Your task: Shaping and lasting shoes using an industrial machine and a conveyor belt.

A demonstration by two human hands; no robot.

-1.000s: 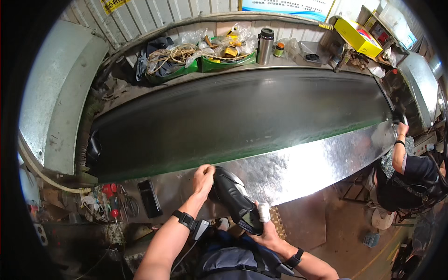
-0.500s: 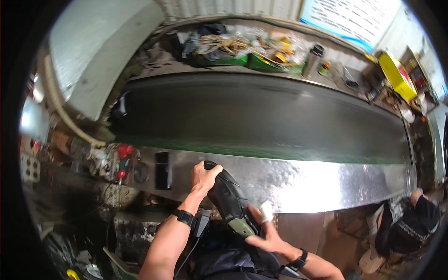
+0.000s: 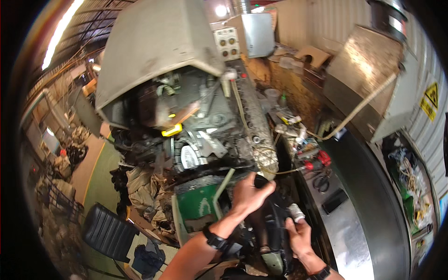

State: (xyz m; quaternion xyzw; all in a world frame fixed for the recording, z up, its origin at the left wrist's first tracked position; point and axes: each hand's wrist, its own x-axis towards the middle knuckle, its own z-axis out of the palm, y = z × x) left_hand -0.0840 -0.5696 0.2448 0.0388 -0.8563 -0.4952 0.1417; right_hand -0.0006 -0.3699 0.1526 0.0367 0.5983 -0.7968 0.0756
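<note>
A black shoe (image 3: 267,219) with a pale grey-green heel end (image 3: 272,262) is held in front of my body, its heel end toward me. My left hand (image 3: 249,198) is closed round the shoe's far end, thumb across the top. Along the shoe's right side, my right hand (image 3: 301,238) is closed against it, some fingers hidden. A white wrap (image 3: 296,212) shows at one of its fingertips. Beyond the hands stands a machine with a large grey hood (image 3: 158,51); a white shoe-sole shape (image 3: 189,157) shows in its dark interior.
Below the machine is a green-lined bin (image 3: 196,196). On the right, a metal ledge (image 3: 343,238) along a dark conveyor belt (image 3: 373,186) bears a phone (image 3: 335,200), scissors (image 3: 321,183) and a red tool (image 3: 319,160). A black chair (image 3: 107,231) stands at the left.
The view has swung left, from the conveyor to the hooded machine. The shoe remains in my hands. My right hand has shifted from its heel end to farther up its side.
</note>
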